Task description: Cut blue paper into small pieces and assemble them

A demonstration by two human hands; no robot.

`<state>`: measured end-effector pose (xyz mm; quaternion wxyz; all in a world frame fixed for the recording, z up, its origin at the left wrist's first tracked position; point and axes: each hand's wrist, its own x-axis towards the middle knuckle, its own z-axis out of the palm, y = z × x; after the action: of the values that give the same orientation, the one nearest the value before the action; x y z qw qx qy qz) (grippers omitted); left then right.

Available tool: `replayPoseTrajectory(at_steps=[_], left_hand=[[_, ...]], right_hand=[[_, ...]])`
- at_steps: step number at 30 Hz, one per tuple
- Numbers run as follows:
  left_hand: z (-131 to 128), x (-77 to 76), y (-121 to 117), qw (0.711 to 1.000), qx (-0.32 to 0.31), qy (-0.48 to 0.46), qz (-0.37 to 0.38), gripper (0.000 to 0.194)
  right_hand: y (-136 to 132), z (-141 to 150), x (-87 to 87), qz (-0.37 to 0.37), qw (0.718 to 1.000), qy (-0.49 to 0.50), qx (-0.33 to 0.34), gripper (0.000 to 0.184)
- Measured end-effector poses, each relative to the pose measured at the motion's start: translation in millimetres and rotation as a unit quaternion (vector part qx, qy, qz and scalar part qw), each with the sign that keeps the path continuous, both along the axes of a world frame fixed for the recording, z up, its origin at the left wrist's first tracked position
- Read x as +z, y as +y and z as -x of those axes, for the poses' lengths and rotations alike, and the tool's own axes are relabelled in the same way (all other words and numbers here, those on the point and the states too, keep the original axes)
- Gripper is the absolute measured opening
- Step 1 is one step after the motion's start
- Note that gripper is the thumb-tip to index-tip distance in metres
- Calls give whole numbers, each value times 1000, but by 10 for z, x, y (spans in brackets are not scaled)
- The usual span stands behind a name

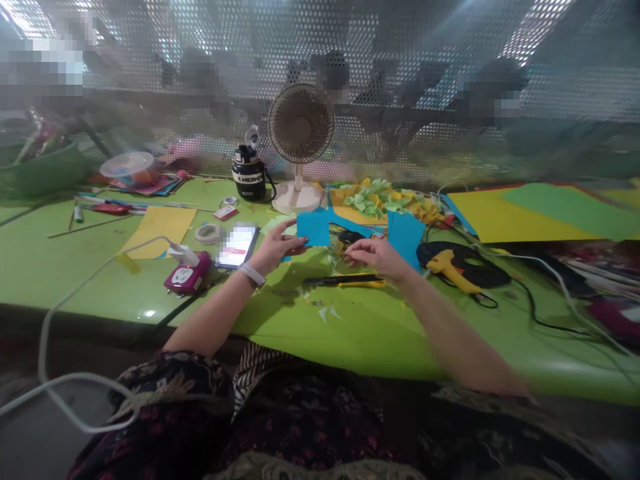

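Observation:
My left hand [275, 248] pinches a small blue paper rectangle [313, 227] by its lower left side, holding it up over the table. To the right of it, my right hand [370, 253] has its fingertips drawn together; whatever they may hold is too small to make out. Just beyond those fingertips lies a black object [350, 237], perhaps scissor handles. A yellow and black box cutter [350, 281] rests on the table below both hands. Larger blue paper [404, 233] lies behind my right hand.
Green and yellow paper pieces [385, 200] are heaped behind the hands. A yellow glue gun [454, 270] with its cord sits at right. On the left are a phone [237, 246], a tape roll [207, 233] and a purple socket [188, 273]. A fan [301, 123] and a bottle [249, 175] stand behind.

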<state>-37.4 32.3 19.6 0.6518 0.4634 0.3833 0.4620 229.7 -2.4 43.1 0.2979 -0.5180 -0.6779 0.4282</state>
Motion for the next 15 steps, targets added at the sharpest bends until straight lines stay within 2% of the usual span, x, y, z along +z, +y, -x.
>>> replayPoseTrajectory(at_steps=[2, 5, 7, 10, 12, 15], left_hand=[[-9, -8, -12, 1000, -9, 20, -11, 85], [-51, -45, -46, 999, -21, 33, -29, 89], [-75, -75, -55, 999, -25, 35, -26, 83], [-100, -121, -39, 999, -19, 43, 2, 57], [-110, -151, -21, 998, -21, 49, 17, 39], [-117, -193, -1, 997, -28, 63, 15, 28]], right_hand=[[-51, -8, -14, -64, 989, -120, 54, 33], [-147, -23, -130, -143, 944, -272, 118, 38], [-190, -75, -226, -157, 928, -309, 139, 29], [-216, -199, -294, -163, 921, -319, 150, 25], [-228, -275, -268, -153, 920, -327, 152, 26], [-271, -344, -167, -109, 911, -371, 143, 25]])
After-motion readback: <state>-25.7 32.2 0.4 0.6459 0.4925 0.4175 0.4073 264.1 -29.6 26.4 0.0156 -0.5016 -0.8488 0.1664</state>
